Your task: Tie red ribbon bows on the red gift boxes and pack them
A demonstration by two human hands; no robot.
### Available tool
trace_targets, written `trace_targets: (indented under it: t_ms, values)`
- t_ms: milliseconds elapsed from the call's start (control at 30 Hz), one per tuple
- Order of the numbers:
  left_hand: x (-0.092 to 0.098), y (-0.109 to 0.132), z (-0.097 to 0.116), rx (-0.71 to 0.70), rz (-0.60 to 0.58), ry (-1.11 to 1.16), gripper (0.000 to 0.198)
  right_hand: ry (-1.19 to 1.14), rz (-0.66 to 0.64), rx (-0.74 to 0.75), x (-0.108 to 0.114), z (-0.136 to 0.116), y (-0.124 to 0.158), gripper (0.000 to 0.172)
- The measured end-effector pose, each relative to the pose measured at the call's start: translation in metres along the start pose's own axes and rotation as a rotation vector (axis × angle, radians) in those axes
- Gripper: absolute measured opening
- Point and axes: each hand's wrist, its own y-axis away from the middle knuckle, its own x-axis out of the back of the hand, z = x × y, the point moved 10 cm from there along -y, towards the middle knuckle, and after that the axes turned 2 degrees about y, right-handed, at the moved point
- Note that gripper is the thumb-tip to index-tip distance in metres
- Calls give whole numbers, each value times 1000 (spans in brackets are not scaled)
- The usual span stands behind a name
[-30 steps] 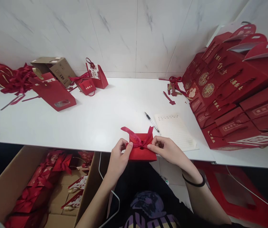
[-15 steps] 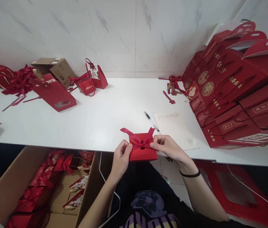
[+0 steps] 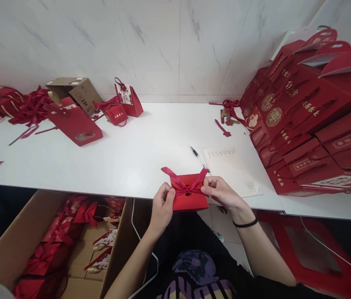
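Observation:
A small red gift box is at the front edge of the white table, between my two hands. Across its top runs a dark pink ribbon, tied in a bow at the middle, its ends pointing up and outward. My left hand is closed at the box's left side, with the thumb on the ribbon's left loop. On the other side my right hand pinches the right loop between thumb and fingers. A dark round hole shows in the box just under the knot.
A pen and a lined sheet of paper lie beyond my right hand. Red gift boxes are stacked at the right. Further left stand a red bag-shaped box and a brown carton. Below, a large cardboard box holds several ribboned boxes.
My hands still hold the ribbon's loops at both sides. The right upper ribbon end has swung slightly right; otherwise the view has only shifted a little.

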Motion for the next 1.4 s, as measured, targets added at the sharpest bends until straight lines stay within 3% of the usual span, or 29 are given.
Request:
trace_targets:
  t_ms: [133,267,333,433,500,567,733,1167,1400]
  values:
    - [1,1,1,-11,18,-25,28,0,2,8,1,2,-1,44]
    - [4,-2,2,3,-72,-126,26,123,30,33,12,-4,1,38]
    - [10,-4,18,-108,-69,-197,20,129,56,64,19,-10,2,39]
    - [19,-1,59,-373,61,-376,12,165,141,83,31,-16,2,42]
    - [10,0,78,-475,66,-502,11,236,210,80,35,-17,0,40]
    - [-7,-1,85,-501,-20,-586,8,267,268,94,37,-20,-2,36]
    - [-31,-7,75,-429,-175,-684,7,236,360,179,35,-33,-6,30]
    - [-31,-10,60,-360,-217,-638,8,144,383,133,27,-29,-19,30]
    - [-30,-11,58,-331,-222,-604,8,235,412,134,28,-27,-21,32]
